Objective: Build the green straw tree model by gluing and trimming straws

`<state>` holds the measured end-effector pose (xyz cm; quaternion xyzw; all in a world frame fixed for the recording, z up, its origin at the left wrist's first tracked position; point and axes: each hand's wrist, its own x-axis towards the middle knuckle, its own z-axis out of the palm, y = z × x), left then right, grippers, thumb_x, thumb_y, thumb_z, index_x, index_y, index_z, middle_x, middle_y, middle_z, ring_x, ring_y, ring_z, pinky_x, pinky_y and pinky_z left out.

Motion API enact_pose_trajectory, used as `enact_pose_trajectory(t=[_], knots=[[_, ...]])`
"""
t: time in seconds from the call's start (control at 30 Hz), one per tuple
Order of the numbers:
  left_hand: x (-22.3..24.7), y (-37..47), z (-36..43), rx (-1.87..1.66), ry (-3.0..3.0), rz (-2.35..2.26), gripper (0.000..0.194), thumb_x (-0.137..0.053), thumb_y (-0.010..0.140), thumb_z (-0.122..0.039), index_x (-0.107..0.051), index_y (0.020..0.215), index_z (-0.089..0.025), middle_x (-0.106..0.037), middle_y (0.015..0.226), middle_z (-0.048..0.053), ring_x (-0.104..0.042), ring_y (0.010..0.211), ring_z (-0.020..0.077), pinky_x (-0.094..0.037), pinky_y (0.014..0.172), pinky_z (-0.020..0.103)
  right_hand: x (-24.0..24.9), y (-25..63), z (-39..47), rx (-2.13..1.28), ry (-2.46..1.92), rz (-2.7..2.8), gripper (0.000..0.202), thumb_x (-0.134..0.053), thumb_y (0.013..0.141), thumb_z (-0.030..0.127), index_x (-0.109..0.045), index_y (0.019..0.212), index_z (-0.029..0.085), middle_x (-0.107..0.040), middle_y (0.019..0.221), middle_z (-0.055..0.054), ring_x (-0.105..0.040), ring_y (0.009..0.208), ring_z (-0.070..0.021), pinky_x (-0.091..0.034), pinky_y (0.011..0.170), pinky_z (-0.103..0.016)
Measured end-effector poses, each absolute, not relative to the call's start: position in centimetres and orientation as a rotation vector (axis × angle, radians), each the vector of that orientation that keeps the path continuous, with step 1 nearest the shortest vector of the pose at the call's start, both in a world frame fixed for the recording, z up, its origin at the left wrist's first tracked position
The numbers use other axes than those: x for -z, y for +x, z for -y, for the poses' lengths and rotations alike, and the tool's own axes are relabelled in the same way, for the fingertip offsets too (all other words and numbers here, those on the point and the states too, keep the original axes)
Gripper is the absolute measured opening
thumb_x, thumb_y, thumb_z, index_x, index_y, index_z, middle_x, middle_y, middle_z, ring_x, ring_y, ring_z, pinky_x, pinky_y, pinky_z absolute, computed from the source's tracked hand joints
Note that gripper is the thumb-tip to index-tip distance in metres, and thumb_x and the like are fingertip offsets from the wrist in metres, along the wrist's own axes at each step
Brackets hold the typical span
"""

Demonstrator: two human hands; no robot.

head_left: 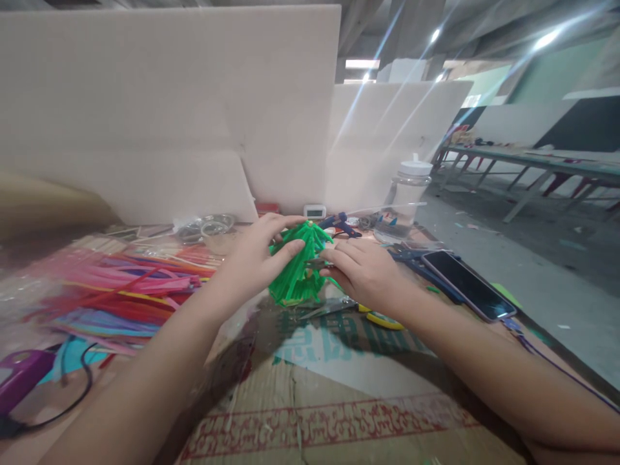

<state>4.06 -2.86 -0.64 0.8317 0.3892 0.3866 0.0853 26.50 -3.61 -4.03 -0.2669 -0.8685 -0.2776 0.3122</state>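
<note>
A green cone-shaped piece made of fuzzy stems (294, 274) stands at the middle of the table. My left hand (271, 247) grips its upper left side, thumb in front and fingers behind the top. On the right side of the cone, my right hand (361, 268) is closed round a small metal tool (317, 263), whose tip touches the green stems. Scissors with yellow handles (385, 320) lie just below my right hand, their blades pointing left.
Bundles of coloured stems (140, 284) spread over the left side. A purple device (24, 378) with a cable lies at lower left. Rightward are a phone (469, 285) and a clear bottle (404, 200). A small white display (314, 211) and blue tool (341, 224) sit behind.
</note>
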Motion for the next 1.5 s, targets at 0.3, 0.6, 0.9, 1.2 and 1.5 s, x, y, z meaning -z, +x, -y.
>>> enact_pose_trajectory(t=[0.3, 0.6, 0.9, 1.2, 1.5], knots=[[0.6, 4.1, 3.0, -1.153, 2.504, -1.155, 0.034, -0.055, 0.093, -0.031, -0.060, 0.125, -0.020, -0.063, 0.109, 0.005, -0.059, 0.092, 0.0177, -0.048, 0.086, 0.033, 3.8, 26.9, 3.3, 0.835, -0.694, 2.299, 0.023, -0.051, 0.099, 0.031, -0.066, 0.104, 0.015, -0.073, 0.088, -0.007, -0.061, 0.078, -0.0197, -0.040, 0.067, -0.034], [0.6, 3.5, 2.4, -1.135, 2.505, -1.154, 0.036, -0.050, 0.096, -0.034, -0.061, 0.127, -0.020, -0.063, 0.114, 0.007, -0.060, 0.103, 0.0198, -0.047, 0.092, 0.035, 3.7, 27.4, 3.0, 0.665, -0.732, 2.215, 0.025, -0.049, 0.100, 0.033, -0.065, 0.105, 0.016, -0.073, 0.090, -0.009, -0.063, 0.082, -0.0209, -0.046, 0.073, -0.034], [0.4, 1.2, 0.5, -1.115, 2.221, -1.228, 0.041, -0.052, 0.092, -0.049, -0.071, 0.111, -0.019, -0.072, 0.107, 0.006, -0.064, 0.096, 0.0222, -0.049, 0.083, 0.033, 7.1, 32.6, -4.3, 0.165, -1.362, 2.196, 0.032, -0.051, 0.095, 0.029, -0.069, 0.117, 0.015, -0.071, 0.110, -0.015, -0.066, 0.098, -0.0278, -0.051, 0.083, -0.041], [-0.7, -0.6, 0.5, -0.997, 2.139, -1.073, 0.036, -0.059, 0.087, -0.044, -0.066, 0.112, -0.019, -0.071, 0.112, 0.007, -0.066, 0.101, 0.0201, -0.050, 0.086, 0.032, 11.2, 33.7, -5.5, 0.115, -1.384, 2.338, 0.041, -0.061, 0.085, 0.014, -0.066, 0.125, 0.019, -0.072, 0.104, -0.011, -0.066, 0.095, -0.0237, -0.050, 0.085, -0.036], [-1.2, -0.7, 3.0, -0.739, 2.504, -1.300, 0.029, -0.060, 0.083, -0.050, -0.070, 0.085, -0.024, -0.069, 0.069, 0.002, -0.061, 0.064, 0.0192, -0.044, 0.060, 0.028, 10.0, 32.3, -4.9, 0.084, -1.305, 2.185, 0.023, -0.059, 0.090, 0.026, -0.070, 0.108, 0.014, -0.071, 0.108, -0.014, -0.065, 0.098, -0.0246, -0.049, 0.090, -0.042]])
